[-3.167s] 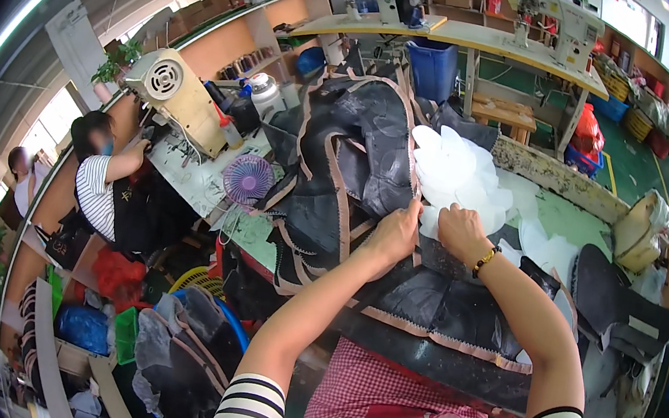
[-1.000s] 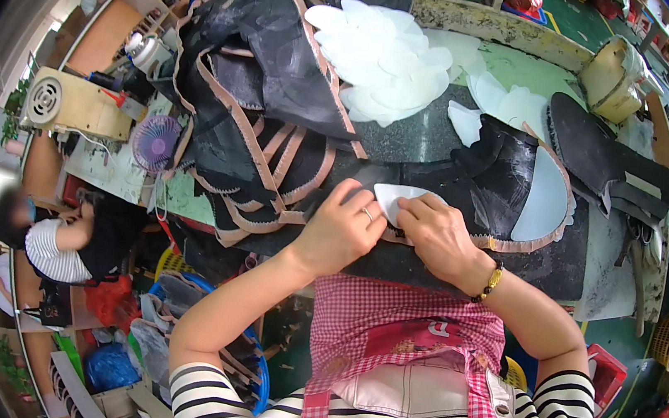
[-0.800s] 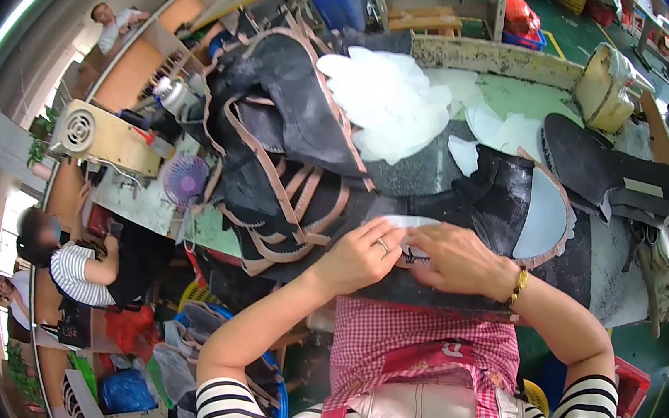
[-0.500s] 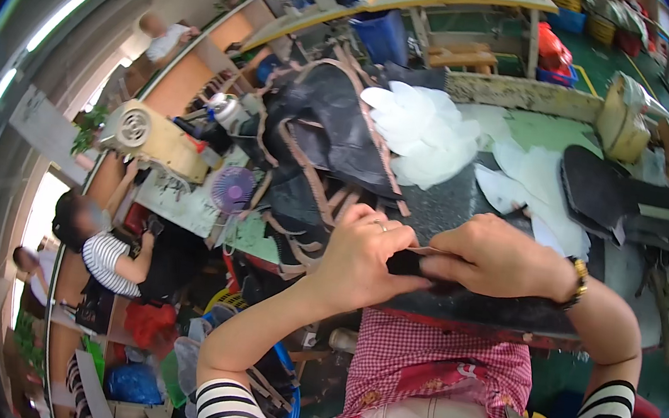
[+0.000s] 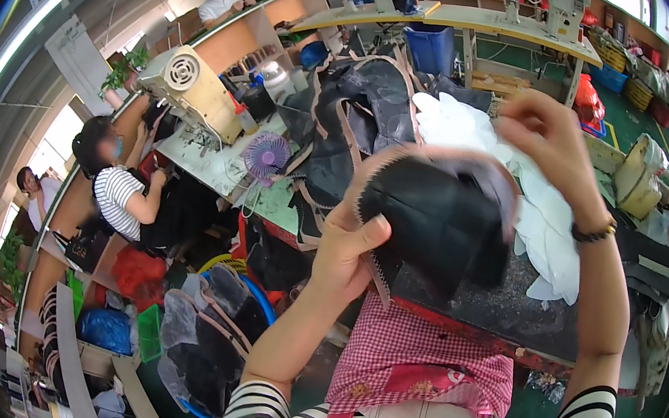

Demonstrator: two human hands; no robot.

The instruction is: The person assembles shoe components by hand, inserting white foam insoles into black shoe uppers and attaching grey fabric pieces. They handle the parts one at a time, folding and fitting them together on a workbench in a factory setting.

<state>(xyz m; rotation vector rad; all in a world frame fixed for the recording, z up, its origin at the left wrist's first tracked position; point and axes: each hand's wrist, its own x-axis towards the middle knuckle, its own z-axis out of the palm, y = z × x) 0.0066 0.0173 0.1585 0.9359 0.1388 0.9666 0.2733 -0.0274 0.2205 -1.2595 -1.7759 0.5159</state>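
My left hand [image 5: 342,252] grips a black leather shoe upper [image 5: 434,213] by its left edge, thumb on top. The upper is raised over the dark worktable [image 5: 529,321], its curved tan edge notched like teeth. My right hand [image 5: 548,139] is lifted off to the upper's right, above the white cut pieces. Motion smears its fingers, so whether they hold anything is unclear. White petal-shaped pieces [image 5: 547,243] lie fanned out behind and to the right of the upper. More black uppers with tan edging [image 5: 342,147] are heaped at the back left of the table.
Left of the heap stand a small purple fan [image 5: 266,155] and a cream sewing machine [image 5: 194,91]. A co-worker in a striped top [image 5: 117,199] sits there. Black flat parts [image 5: 653,265] lie at the right. A blue-rimmed basket of dark pieces [image 5: 206,335] is low on the left.
My hands were together over the table's front edge, pinching a dark piece. Now they are apart: the left holds the upper up and spread, the right has risen away. The view has shifted.
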